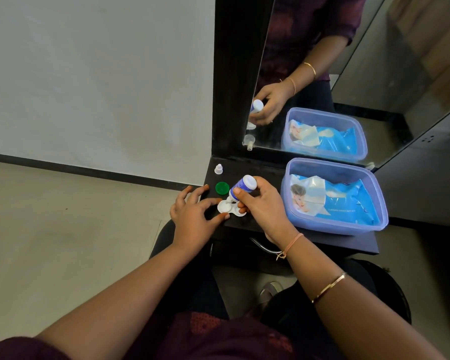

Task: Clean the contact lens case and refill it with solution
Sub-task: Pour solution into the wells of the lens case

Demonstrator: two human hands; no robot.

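Right hand: fingers wrapped tight round one small smooth plastic bottle, blue label, white base, tipped nozzle-down into left well of white lens case. Case: two round shallow cups joined, glossy, flat on black matte shelf near its front edge. Left hand: fingers spread, thumb tip pressed against case's front rim, palm down. One round green lid behind case. One small white bottle cap farther back. One translucent blue tub right of hand, crinkled blue packet inside.
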